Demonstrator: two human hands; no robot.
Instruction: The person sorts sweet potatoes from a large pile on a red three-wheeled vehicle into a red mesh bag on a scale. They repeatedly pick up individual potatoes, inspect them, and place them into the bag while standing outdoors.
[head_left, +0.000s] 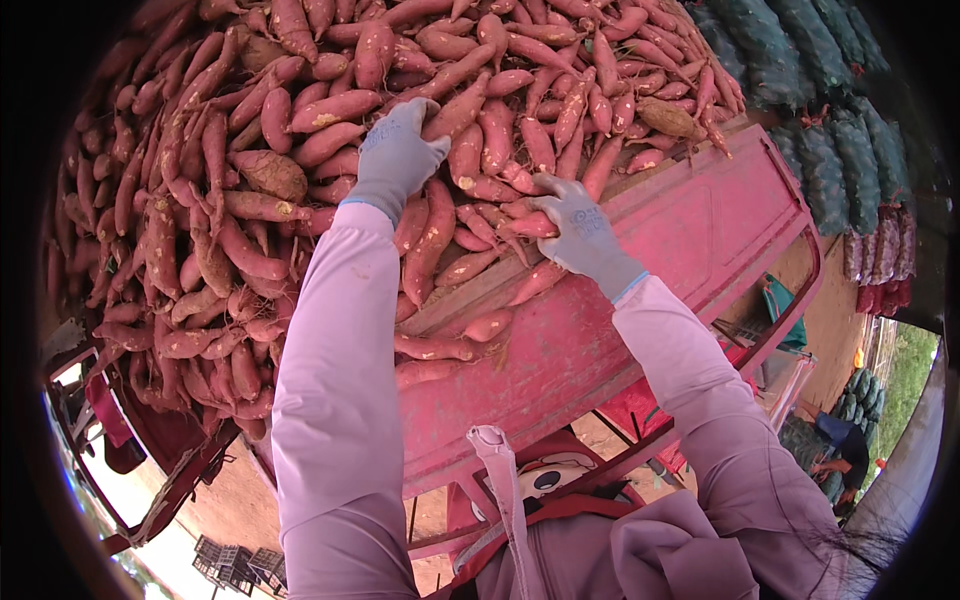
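A large heap of red-skinned sweet potatoes (247, 247) with soil on them fills the bed in front of me. My left hand (401, 154), in a grey coated work glove, has its thumb and fingers around the lower end of a long sweet potato (461, 106) on the heap. Near the edge of the bed, my right hand (583, 229), gloved alike, grips a small sweet potato (532, 225). Beneath both hands more roots lie packed together. Several have come to rest on the red metal side panel (525, 360), one of them a short sweet potato (487, 325).
Filled green mesh sacks (832, 172) are stacked at the far right, with red mesh sacks (885, 300) below. A red metal rail (806, 292) edges the panel. Another person (840, 450) bends over at right. Black plastic crates (232, 562) stand at lower left.
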